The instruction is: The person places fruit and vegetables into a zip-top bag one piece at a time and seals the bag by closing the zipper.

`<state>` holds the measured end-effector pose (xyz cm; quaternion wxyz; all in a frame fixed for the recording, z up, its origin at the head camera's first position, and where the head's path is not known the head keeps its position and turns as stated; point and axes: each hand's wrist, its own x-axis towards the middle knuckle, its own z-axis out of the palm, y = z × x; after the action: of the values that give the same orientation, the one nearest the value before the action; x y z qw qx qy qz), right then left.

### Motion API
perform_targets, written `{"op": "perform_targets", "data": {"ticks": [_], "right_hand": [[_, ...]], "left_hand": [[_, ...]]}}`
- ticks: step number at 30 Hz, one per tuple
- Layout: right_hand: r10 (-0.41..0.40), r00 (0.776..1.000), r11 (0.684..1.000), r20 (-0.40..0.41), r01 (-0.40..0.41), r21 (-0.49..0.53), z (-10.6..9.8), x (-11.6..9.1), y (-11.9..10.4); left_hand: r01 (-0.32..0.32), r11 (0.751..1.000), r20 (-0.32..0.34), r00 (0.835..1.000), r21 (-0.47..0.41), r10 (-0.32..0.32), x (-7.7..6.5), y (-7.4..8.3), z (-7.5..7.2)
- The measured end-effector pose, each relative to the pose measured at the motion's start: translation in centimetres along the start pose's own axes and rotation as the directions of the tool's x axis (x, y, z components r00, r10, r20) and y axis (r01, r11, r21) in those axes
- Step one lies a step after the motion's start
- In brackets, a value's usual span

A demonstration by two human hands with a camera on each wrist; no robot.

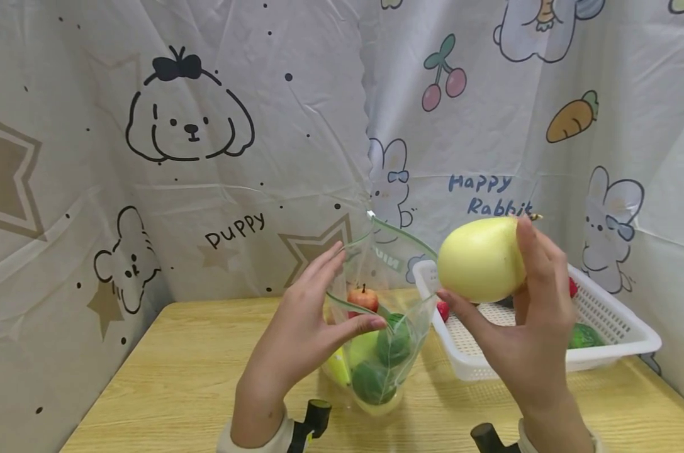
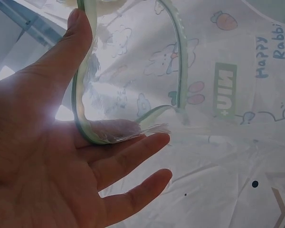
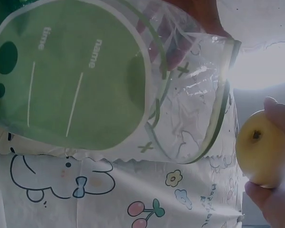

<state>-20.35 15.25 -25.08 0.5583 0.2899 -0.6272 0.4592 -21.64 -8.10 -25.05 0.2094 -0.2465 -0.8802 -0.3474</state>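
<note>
A clear zip bag (image 1: 415, 242) with a green-edged mouth and white slider stands on the table, mouth spread wide. Inside it are a red apple (image 1: 363, 298), dark green round pieces (image 1: 394, 343) and something yellow (image 1: 337, 366) low on the left. My left hand (image 1: 302, 327) is at the bag's left rim, thumb and fingers spread apart; in the left wrist view one finger shows through the plastic. My right hand (image 1: 537, 314) grips a yellow pear (image 1: 477, 259), stem to the right, beside the bag mouth. The right thumb tip overlaps the bag's right rim.
A white plastic basket (image 1: 619, 314) stands behind and right of the bag, with red pieces (image 1: 443, 311) and a green piece (image 1: 585, 336) in it. The wooden table (image 1: 206, 365) ends at a printed cloth (image 1: 296, 94) at the back and sides.
</note>
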Motion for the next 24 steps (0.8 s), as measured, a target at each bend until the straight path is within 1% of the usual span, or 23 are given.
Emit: {"op": "perform_targets", "data": {"ticks": [2,5,10,13,16,20,24], "right_hand": [[-0.022,1.000,0.999,-0.003,0.022,0.028,0.2,-0.2,-0.1],[-0.038,0.999,0.998,0.023,0.037,0.053,0.6,-0.4,0.0],[-0.035,0.998,0.999,0.060,0.035,0.012,1.1,-0.7,-0.1],[-0.055,0.997,0.997,0.048,0.057,-0.052,1.3,-0.8,-0.2],[-0.086,0.996,0.993,0.018,0.087,-0.085,1.5,-0.8,-0.3],[-0.104,0.994,0.992,-0.012,0.103,-0.073,1.7,-0.8,-0.4],[-0.075,0.997,0.994,0.018,0.076,-0.075,1.8,-0.9,-0.4]], "left_hand": [[-0.005,1.000,-0.002,1.000,-0.002,0.005,0.0,0.0,0.1],[-0.014,1.000,-0.004,1.000,0.000,0.014,0.0,-0.1,0.2],[-0.022,1.000,-0.006,1.000,-0.002,0.022,0.0,-0.1,0.3],[-0.021,1.000,-0.005,1.000,-0.009,0.021,0.0,-0.1,0.4],[-0.011,1.000,0.004,1.000,-0.019,0.011,0.0,0.0,0.4],[0.005,0.999,0.027,1.000,-0.038,-0.004,0.1,0.2,0.4],[0.004,0.998,0.038,0.999,-0.056,-0.002,0.1,0.3,0.5]]}}
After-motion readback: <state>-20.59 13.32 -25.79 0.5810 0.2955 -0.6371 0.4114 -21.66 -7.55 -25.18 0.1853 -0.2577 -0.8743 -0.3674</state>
